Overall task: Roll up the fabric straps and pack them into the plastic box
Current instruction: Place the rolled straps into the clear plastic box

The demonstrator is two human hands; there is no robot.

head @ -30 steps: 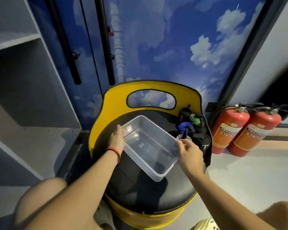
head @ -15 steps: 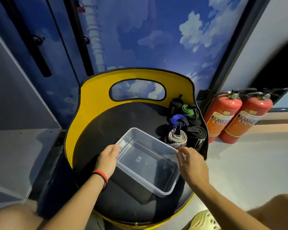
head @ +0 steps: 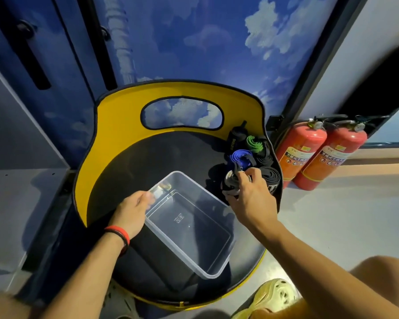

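Note:
A clear plastic box [head: 207, 261] with nothing in it sits on the black seat of a yellow chair [head: 115, 139]. My left hand [head: 134, 210] holds the box's near left rim. Rolled fabric straps are bunched at the seat's right edge: a green one [head: 253, 143], a blue one [head: 238, 157], a black one [head: 272, 178] and a grey-and-black roll [head: 230, 183]. My right hand [head: 251, 196] grips the grey-and-black roll from above, its fingers curled round it and partly hiding it.
Two red fire extinguishers [head: 309, 155] stand on the floor right of the chair. A blue sky-painted wall [head: 194, 42] rises behind the chair back. My foot in a yellow shoe [head: 272, 298] is at the bottom right.
The box has been drawn nearer on the seat. My right hand left the box rim, moved up and right to the straps, and took hold of the grey-and-black roll. My left hand stays on the rim.

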